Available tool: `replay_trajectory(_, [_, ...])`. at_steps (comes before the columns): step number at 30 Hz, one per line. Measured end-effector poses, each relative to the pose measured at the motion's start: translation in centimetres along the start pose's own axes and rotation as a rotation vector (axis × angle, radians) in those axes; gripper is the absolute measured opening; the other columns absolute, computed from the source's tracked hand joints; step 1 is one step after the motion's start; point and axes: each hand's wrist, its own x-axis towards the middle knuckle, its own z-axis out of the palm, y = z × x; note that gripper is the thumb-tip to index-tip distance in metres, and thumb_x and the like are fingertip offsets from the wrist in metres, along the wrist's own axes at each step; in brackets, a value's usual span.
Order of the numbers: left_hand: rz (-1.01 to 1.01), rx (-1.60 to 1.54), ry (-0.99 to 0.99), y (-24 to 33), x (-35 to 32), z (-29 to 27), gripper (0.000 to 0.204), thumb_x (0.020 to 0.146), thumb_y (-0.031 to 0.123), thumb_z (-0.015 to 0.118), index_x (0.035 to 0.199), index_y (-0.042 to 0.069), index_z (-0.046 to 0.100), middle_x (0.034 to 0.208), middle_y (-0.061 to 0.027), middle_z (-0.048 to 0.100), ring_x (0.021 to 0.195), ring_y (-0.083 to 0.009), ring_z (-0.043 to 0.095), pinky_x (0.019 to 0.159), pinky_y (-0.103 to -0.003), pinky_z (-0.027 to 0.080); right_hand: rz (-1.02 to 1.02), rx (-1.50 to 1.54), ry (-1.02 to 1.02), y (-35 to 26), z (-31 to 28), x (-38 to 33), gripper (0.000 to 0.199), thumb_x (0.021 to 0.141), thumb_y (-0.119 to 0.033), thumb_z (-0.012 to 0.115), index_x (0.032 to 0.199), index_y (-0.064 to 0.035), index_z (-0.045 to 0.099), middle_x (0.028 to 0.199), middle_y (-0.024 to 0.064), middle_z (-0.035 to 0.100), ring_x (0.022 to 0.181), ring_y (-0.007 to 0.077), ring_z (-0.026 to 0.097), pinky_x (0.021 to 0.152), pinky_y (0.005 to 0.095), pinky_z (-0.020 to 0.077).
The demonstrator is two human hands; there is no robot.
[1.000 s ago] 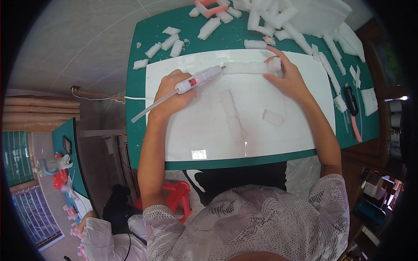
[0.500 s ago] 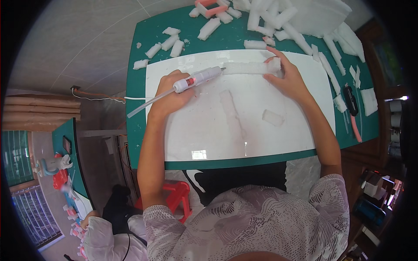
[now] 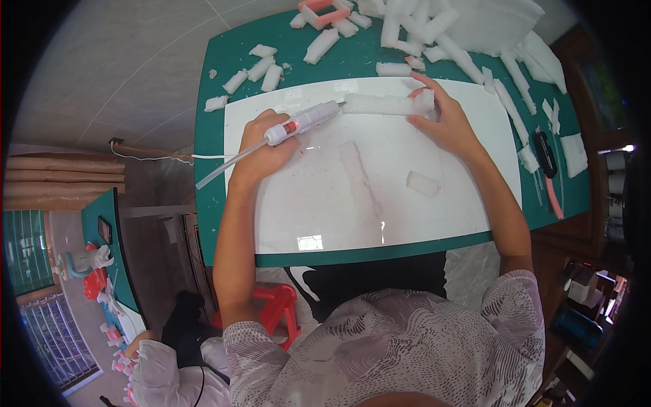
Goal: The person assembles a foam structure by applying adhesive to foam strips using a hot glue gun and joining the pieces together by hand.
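My left hand (image 3: 268,146) is closed round a white hot glue gun (image 3: 308,121) with a clear glue stick (image 3: 230,166) sticking out of its rear. The nozzle is at the left end of a long white foam strip (image 3: 380,104) lying across the white board (image 3: 305,210). At the strip's right end, my right hand (image 3: 447,122) grips a small upright foam piece (image 3: 424,102) against it, between thumb and fingers. Lower on the board lie a short foam block (image 3: 423,183) and a thin, faint translucent strip (image 3: 358,176).
Loose foam pieces (image 3: 322,46) and a pink frame (image 3: 325,13) lie along the far side of the green table (image 3: 224,237). A black-and-pink tool (image 3: 546,163) rests at the right. A red stool (image 3: 278,305) stands below; another person (image 3: 169,366) sits at lower left.
The view has shifted very slightly. Both hands, the glue gun and the foam strip keep nearly the same places relative to the board.
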Motion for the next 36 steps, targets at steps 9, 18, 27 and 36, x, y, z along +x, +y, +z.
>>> replay_trajectory(9, [0.009, 0.048, 0.042, 0.3, 0.1, 0.0, 0.011, 0.07, 0.009, 0.067, 0.076, 0.0, 0.066, 0.074, -0.0155, 0.059, 0.071, -0.0322, 0.057, 0.066, -0.042, 0.046, -0.017, 0.025, 0.002, -0.1, 0.0, 0.0, 0.076, 0.082, -0.014, 0.08, 0.15, -0.0222, 0.047, 0.134, 0.0124, 0.063, 0.111, 0.0264, 0.061, 0.102, 0.0361, 0.048])
replay_trajectory(18, [0.097, 0.023, 0.082, 0.3, 0.3, 0.9, 0.007, 0.068, 0.005, 0.064, 0.071, 0.0, 0.06, 0.07, -0.0139, 0.058, 0.073, -0.0302, 0.054, 0.065, -0.043, 0.046, -0.016, -0.004, 0.021, -0.1, -0.1, -0.1, 0.076, 0.082, -0.014, 0.081, 0.149, -0.0219, 0.047, 0.132, 0.0126, 0.063, 0.111, 0.0263, 0.06, 0.1, 0.0356, 0.0487])
replay_trajectory(27, [0.093, 0.079, 0.058, 0.5, 0.2, 1.0, 0.007, 0.068, 0.007, 0.063, 0.068, 0.002, 0.058, 0.07, -0.0119, 0.06, 0.075, -0.0303, 0.051, 0.065, -0.043, 0.045, -0.038, 0.052, -0.001, 0.1, -0.1, -0.1, 0.076, 0.082, -0.012, 0.08, 0.15, -0.0218, 0.047, 0.127, 0.0128, 0.065, 0.107, 0.0254, 0.062, 0.101, 0.0353, 0.0484])
replay_trajectory(36, [0.048, 0.136, 0.029, 0.8, 0.2, 0.8, 0.009, 0.068, 0.009, 0.062, 0.066, 0.002, 0.057, 0.069, -0.0128, 0.061, 0.075, -0.0317, 0.051, 0.066, -0.044, 0.044, -0.028, 0.022, 0.01, 0.1, 0.1, 0.0, 0.076, 0.082, -0.012, 0.08, 0.15, -0.0222, 0.047, 0.126, 0.0122, 0.065, 0.107, 0.0253, 0.061, 0.101, 0.0355, 0.0485])
